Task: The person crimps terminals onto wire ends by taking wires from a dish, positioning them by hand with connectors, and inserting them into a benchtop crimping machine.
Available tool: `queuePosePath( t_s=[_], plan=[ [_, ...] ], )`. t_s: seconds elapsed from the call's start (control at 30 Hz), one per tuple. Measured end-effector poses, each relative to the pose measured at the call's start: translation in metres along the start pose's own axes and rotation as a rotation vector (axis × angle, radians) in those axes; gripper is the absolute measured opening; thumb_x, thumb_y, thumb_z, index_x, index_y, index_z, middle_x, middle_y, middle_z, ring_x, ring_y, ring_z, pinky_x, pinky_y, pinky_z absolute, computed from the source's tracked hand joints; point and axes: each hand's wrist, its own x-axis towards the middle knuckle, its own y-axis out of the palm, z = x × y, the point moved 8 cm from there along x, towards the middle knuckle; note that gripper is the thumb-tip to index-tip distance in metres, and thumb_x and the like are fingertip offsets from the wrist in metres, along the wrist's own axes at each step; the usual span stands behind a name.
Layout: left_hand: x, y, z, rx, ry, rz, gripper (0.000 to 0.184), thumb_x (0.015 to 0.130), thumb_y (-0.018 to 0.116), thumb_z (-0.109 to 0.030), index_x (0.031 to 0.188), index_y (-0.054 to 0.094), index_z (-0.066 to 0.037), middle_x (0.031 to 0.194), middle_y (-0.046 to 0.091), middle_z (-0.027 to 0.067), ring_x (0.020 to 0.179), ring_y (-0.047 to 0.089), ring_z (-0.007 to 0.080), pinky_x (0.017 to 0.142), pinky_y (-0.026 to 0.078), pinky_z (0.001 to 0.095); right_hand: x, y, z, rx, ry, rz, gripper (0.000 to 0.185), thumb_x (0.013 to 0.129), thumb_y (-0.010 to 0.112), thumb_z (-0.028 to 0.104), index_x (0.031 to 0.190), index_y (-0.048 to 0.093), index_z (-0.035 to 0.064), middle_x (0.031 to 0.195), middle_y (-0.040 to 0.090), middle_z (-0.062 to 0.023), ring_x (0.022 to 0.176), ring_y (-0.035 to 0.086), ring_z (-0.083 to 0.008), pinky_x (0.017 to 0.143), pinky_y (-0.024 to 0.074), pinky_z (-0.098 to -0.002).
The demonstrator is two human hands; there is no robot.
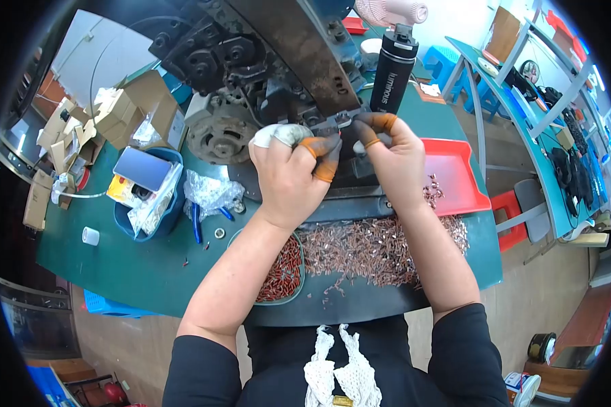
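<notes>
My left hand [290, 166] is raised at the front of a dark metal machine [285, 54], with orange and white covers on its fingertips. Its thumb and forefinger are pinched together just below a small metal tool part [336, 123]. On the other side of that part is my right hand [395, 156], also pinched, with dark-stained orange finger covers. Whatever is between the fingertips is too small to make out. Under my left forearm is a bowl [303, 278] of small red parts [282, 277]. A spread of small copper-coloured pieces [360, 249] lies between my forearms.
A red tray [455, 169] with a few copper-coloured pieces lies to the right, near a black bottle [392, 71]. On the left are a blue basket [132, 227] with a phone-like slab [142, 169], blue-handled pliers [197, 222], a plastic bag [210, 192] and cardboard boxes [132, 112].
</notes>
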Motion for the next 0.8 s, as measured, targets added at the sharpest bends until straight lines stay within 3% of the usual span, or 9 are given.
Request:
queuePosePath(
  t_s=[0.03, 0.13, 0.17, 0.27, 0.53, 0.6, 0.8],
  plan=[
    [0.005, 0.001, -0.004, 0.005, 0.047, -0.003, 0.024, 0.066, 0.081, -0.012, 0.085, 0.066, -0.015, 0.086, 0.055, 0.0034, 0.085, 0.052, 0.0255, 0.078, 0.037, 0.0374, 0.000, 0.001, -0.002, 0.003, 0.028, 0.004, 0.017, 0.087, 0.070, 0.008, 0.101, 0.066, -0.0007, 0.084, 0.066, 0.0014, 0.071, 0.056, -0.0013, 0.060, 0.0437, -0.0167],
    [0.003, 0.014, -0.001, 0.040, 0.100, 0.006, 0.023, 0.066, 0.081, -0.015, 0.082, 0.064, -0.016, 0.087, 0.055, 0.0021, 0.085, 0.052, 0.0249, 0.078, 0.036, 0.0378, 0.002, 0.003, -0.004, -0.003, 0.004, -0.014, 0.016, 0.086, 0.070, 0.008, 0.098, 0.066, -0.0020, 0.084, 0.066, 0.0004, 0.072, 0.057, -0.0027, 0.063, 0.0457, -0.0183],
    [0.001, 0.018, 0.000, 0.056, 0.099, 0.013, 0.026, 0.067, 0.078, -0.018, 0.082, 0.057, -0.013, 0.093, 0.058, 0.0037, 0.091, 0.053, 0.0265, 0.081, 0.037, 0.0427, 0.001, 0.003, -0.005, 0.004, 0.013, -0.020, 0.015, 0.086, 0.070, 0.008, 0.097, 0.066, -0.0022, 0.084, 0.066, 0.0002, 0.072, 0.057, -0.0028, 0.063, 0.0462, -0.0185],
    [0.000, 0.022, 0.001, 0.089, 0.132, -0.006, 0.028, 0.066, 0.080, -0.016, 0.086, 0.060, -0.016, 0.089, 0.055, 0.0011, 0.085, 0.053, 0.0241, 0.078, 0.035, 0.0387, 0.001, 0.003, -0.003, -0.007, 0.020, -0.023, 0.015, 0.086, 0.070, 0.007, 0.097, 0.066, -0.0025, 0.084, 0.066, -0.0003, 0.073, 0.057, -0.0029, 0.064, 0.0472, -0.0192],
    [-0.002, 0.027, 0.000, 0.135, 0.149, 0.004, 0.032, 0.064, 0.079, -0.015, 0.085, 0.056, -0.016, 0.089, 0.056, 0.0012, 0.087, 0.052, 0.0252, 0.077, 0.034, 0.0403, 0.001, 0.005, -0.005, -0.005, 0.008, -0.016, 0.014, 0.086, 0.069, 0.006, 0.097, 0.065, -0.0026, 0.086, 0.066, -0.0007, 0.075, 0.058, -0.0031, 0.065, 0.0475, -0.0186],
    [-0.003, 0.029, 0.001, 0.137, 0.139, 0.019, 0.022, 0.067, 0.075, -0.016, 0.081, 0.059, -0.013, 0.093, 0.058, 0.0036, 0.093, 0.052, 0.0255, 0.084, 0.037, 0.0438, 0.002, 0.004, -0.006, -0.013, -0.003, -0.018, 0.014, 0.086, 0.069, 0.005, 0.097, 0.065, -0.0026, 0.087, 0.066, -0.0010, 0.076, 0.058, -0.0034, 0.065, 0.0477, -0.0186],
    [-0.002, 0.029, 0.001, 0.141, 0.127, 0.027, 0.022, 0.067, 0.075, -0.016, 0.082, 0.060, -0.013, 0.093, 0.059, 0.0033, 0.093, 0.052, 0.0253, 0.084, 0.037, 0.0437, 0.000, 0.005, -0.008, 0.046, -0.035, -0.001, 0.014, 0.086, 0.069, 0.003, 0.098, 0.064, -0.0023, 0.090, 0.065, -0.0014, 0.079, 0.058, -0.0040, 0.068, 0.0486, -0.0192]
  ],
)
